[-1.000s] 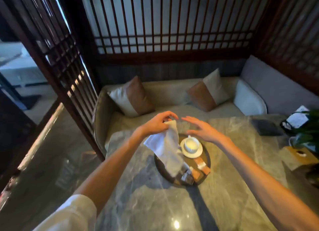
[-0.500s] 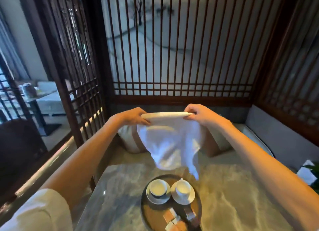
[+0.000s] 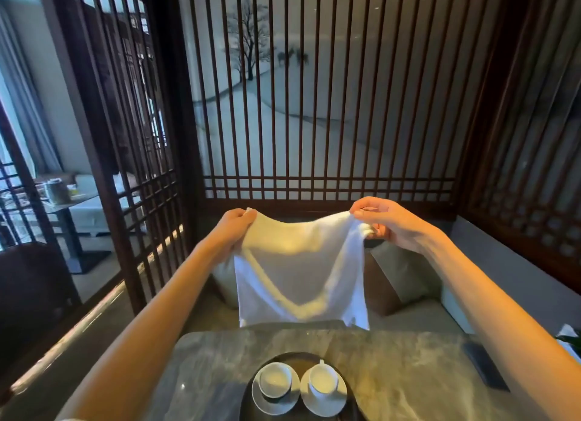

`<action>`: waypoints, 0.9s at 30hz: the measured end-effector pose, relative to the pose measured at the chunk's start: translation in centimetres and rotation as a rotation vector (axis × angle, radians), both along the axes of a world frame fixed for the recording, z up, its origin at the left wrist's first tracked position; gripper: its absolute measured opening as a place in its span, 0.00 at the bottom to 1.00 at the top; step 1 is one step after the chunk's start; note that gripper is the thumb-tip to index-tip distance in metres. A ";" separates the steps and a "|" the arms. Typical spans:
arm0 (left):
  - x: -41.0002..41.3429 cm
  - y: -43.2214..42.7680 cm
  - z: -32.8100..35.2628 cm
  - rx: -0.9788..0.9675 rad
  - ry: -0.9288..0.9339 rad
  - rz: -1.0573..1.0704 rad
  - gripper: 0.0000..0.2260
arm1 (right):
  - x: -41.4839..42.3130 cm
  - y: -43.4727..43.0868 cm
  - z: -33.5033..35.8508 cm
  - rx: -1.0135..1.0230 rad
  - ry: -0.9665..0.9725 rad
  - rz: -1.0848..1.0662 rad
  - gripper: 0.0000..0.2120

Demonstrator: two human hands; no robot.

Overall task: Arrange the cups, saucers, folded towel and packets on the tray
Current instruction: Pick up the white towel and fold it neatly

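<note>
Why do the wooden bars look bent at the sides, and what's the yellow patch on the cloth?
Head view: the wide-angle lens bows the wooden screen toward the edges. Same view: warm light hits the towel up top, cool shade below; the table shows glare.

The tray [image 3: 295, 356] runs off the frame's bottom edge, its near half unseen. The towel [image 3: 298, 273] hides the left hand's [image 3: 234, 229] fingertips and part of the cushions [image 3: 399, 273].

two cups [image 3: 298, 381] side by side on tray [image 3: 246, 401]
</note>
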State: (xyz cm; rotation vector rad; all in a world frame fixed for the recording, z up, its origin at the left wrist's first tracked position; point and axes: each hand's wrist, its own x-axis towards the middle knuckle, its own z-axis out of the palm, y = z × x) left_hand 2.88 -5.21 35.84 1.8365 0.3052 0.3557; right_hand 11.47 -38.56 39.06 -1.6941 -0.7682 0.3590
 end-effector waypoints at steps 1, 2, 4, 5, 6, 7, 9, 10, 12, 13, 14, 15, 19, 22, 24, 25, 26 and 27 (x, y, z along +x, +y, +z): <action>0.1 -0.8 0.1 0.004 -0.014 0.032 0.12 | -0.2 0.2 0.3 0.077 0.080 0.043 0.10; 0.2 -1.4 0.3 0.018 -0.044 0.048 0.13 | -0.5 0.3 0.6 0.129 0.148 0.104 0.14; 0.3 -2.6 0.9 0.084 -0.122 0.052 0.12 | -1.3 1.1 1.3 0.103 0.129 0.164 0.20; 0.3 -3.1 1.4 0.112 -0.164 0.044 0.11 | -1.8 1.7 1.5 -0.001 -0.002 0.119 0.21; 0.3 -3.7 2.0 0.134 -0.205 0.034 0.10 | -2.2 2.6 1.6 -0.132 -0.191 0.019 0.20; 0.3 -4.2 2.5 0.151 -0.247 0.028 0.09 | -2.5 3.5 1.8 -0.254 -0.365 -0.099 0.19; 0.3 -5.4 3.5 0.173 -0.331 0.022 0.09 | -3.1 5.0 2.2 -0.388 -0.582 -0.247 0.19; 0.2 -6.0 3.9 0.174 -0.373 0.008 0.09 | -3.4 5.3 2.5 -0.418 -0.678 -0.272 0.19; 0.1 -7.1 4.6 0.147 -0.452 -0.064 0.08 | -3.7 5.5 3.4 -0.469 -0.840 -0.263 0.20; 0.0 -7.6 5.1 0.119 -0.478 -0.107 0.08 | -3.8 5.5 3.9 -0.477 -0.873 -0.257 0.23; -0.2 -7.9 5.5 0.090 -0.498 -0.142 0.08 | -3.9 5.4 4.4 -0.488 -0.907 -0.261 0.26; -0.3 -8.2 6.0 0.066 -0.520 -0.167 0.08 | -4.0 5.4 4.9 -0.509 -0.973 -0.277 0.28; -0.6 -9.2 7.9 0.040 -0.582 -0.229 0.06 | -4.5 5.8 7.1 -0.501 -1.226 -0.376 0.18; -0.5 -9.7 8.7 0.022 -0.587 -0.273 0.04 | -4.0 5.6 9.0 -0.456 -1.106 -0.372 0.13; -0.5 -9.9 9.0 -0.006 -0.579 -0.288 0.04 | -3.7 5.1 9.8 -0.437 -1.008 -0.299 0.17; -0.4 -10.0 9.0 -0.024 -0.574 -0.295 0.04 | -3.7 4.9 9.9 -0.420 -0.983 -0.274 0.20; -0.4 -10.1 9.0 -0.042 -0.567 -0.304 0.04 | -3.7 4.8 9.8 -0.408 -0.978 -0.271 0.21; -0.4 -10.1 9.0 -0.057 -0.559 -0.315 0.04 | -3.8 4.8 9.7 -0.408 -0.989 -0.287 0.23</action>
